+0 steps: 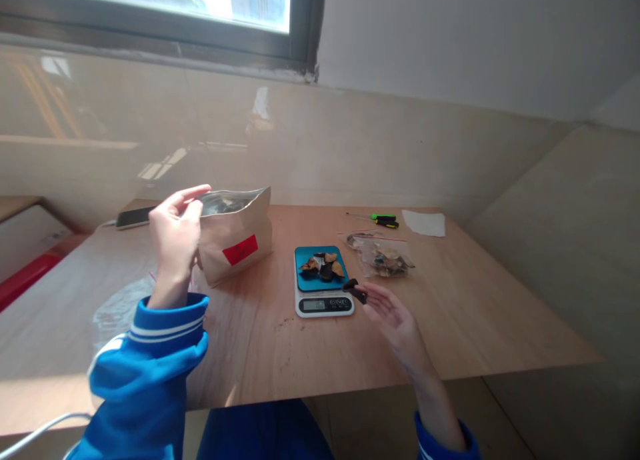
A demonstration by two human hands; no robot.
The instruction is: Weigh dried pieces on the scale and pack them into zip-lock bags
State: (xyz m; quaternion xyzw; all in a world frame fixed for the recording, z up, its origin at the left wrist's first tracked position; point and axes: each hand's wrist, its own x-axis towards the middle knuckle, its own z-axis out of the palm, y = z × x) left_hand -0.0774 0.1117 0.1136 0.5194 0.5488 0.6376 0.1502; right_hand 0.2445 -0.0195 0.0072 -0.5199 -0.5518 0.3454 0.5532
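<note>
- Head view: a person in blue sleeves sits at a wooden table [450,327] under a window, both hands raised over the work.
- The left hand [175,237] is lifted at the open mouth of a brown paper bag [235,237] with a red label; fingers loosely curled and touching the rim, though whether they pinch it cannot be told.
- The right hand [393,313] hovers palm-up just beside a small scale [323,280], fingertips pinching a dark piece [356,289] at the scale's right edge.
- The scale's blue plate carries a little heap of dark and tan pieces [323,267]; a clear pouch [383,257] of the same lies just behind it.
- A screwdriver [383,219], a white sheet [424,223] and a phone [133,217] lie farther back.
- Risks, as judged from here: the light pinch could let the piece drop onto the table, a nudge of the plate could scatter the heap, and the upright bag could tip if its rim is tugged.
</note>
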